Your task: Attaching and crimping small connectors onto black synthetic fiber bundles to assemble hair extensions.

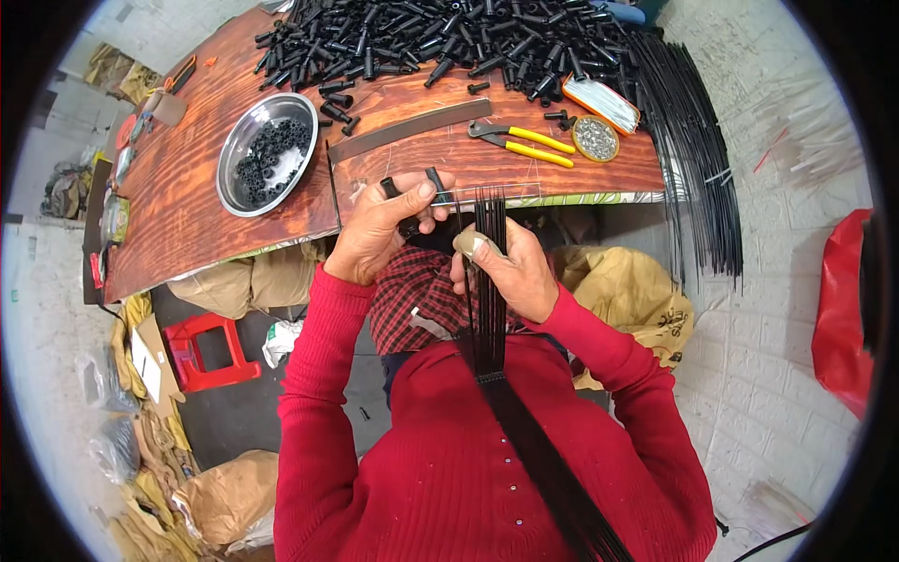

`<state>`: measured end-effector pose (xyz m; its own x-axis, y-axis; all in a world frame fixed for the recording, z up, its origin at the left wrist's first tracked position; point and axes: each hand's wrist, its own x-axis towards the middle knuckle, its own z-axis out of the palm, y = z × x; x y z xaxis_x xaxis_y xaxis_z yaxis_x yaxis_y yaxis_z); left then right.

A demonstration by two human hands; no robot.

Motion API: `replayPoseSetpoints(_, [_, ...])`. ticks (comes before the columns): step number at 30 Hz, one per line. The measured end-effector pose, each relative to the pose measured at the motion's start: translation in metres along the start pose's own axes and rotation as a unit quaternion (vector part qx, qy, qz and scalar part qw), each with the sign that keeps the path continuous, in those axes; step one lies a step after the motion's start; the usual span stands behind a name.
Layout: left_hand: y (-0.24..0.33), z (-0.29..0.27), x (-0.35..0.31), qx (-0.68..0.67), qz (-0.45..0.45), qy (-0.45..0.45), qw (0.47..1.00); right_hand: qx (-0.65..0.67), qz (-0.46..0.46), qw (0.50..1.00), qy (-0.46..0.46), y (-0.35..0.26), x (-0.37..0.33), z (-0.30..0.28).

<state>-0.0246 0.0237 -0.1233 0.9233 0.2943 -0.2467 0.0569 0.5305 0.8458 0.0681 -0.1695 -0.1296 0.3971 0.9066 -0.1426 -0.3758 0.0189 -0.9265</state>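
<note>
My left hand (pixel 379 229), just below the table's front edge, is closed around a few short black tube-shaped parts (pixel 390 188), with one more black tube (pixel 437 184) pinched near the thumb. My right hand (pixel 517 272) grips a bundle of thin black strands (pixel 490 328) whose tips stand up above the fingers. A tan cover sits on the right thumb. Lower down, the strands run through a narrow crosspiece into a long flat black band (pixel 538 445) lying over my red top. The two hands are close together, with a few strands between them.
A large heap of black tubes (pixel 449 37) covers the back of the wooden table (pixel 187 169). A metal bowl (pixel 225 178) of small black parts stands left. Yellow-handled pliers (pixel 538 147), a round tub of small metal pieces (pixel 596 139) and hanging black strands (pixel 702 187) are right.
</note>
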Motion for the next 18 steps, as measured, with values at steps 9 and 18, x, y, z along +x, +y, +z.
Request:
replayPoseSetpoints(9, [-0.007,-0.011,-0.008,-0.073,0.014,-0.003,0.997,-0.011,-0.008,1.0,-0.018,0.001,-0.001,0.011])
replayPoseSetpoints(18, [-0.01,-0.011,-0.006,-0.105,-0.006,0.006,0.994,-0.019,-0.001,0.999,-0.025,-0.004,0.001,0.012])
